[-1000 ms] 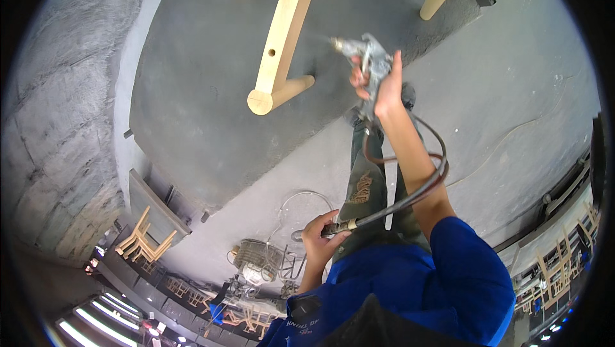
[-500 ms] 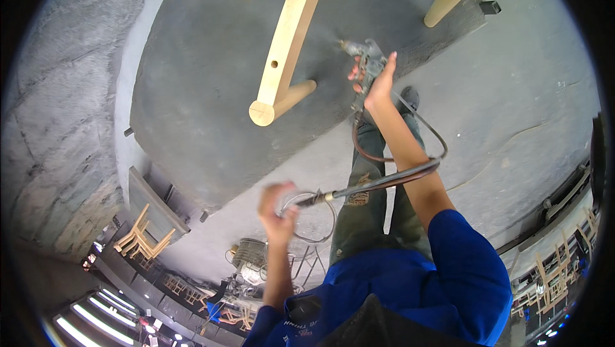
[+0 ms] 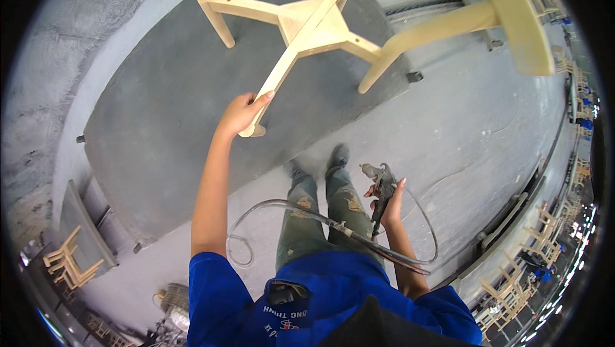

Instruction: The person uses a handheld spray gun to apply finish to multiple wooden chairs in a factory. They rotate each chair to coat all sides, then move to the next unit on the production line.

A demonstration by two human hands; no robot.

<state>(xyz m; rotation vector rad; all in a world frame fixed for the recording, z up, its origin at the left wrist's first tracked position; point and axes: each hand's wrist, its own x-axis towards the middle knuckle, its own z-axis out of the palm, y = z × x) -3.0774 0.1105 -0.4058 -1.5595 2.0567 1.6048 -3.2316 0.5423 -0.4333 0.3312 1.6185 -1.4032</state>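
Note:
A pale, unpainted wooden chair (image 3: 289, 59) stands on a dark grey board ahead of me, its legs spread out from a central seat piece. My left hand (image 3: 238, 115) is closed around the near end of one long rail of it, thumb lying along the top. Down to the right, away from the chair, my right hand (image 3: 392, 209) grips a spray gun (image 3: 382, 184) by its handle, nozzle pointing up and left. A dark hose (image 3: 333, 224) runs from the gun and loops in front of my legs.
The dark grey board (image 3: 160, 136) lies beneath the chair, with a small black block (image 3: 415, 77) at its edge. A round metal machine (image 3: 174, 301) is at the lower left. Wooden chairs (image 3: 72, 260) stand lower left, and more chairs (image 3: 509, 289) line the right side.
My left hand has let go of the hose and taken hold of the chair's rail. The spray gun in my right hand has come down and back. More of the chair is now in view.

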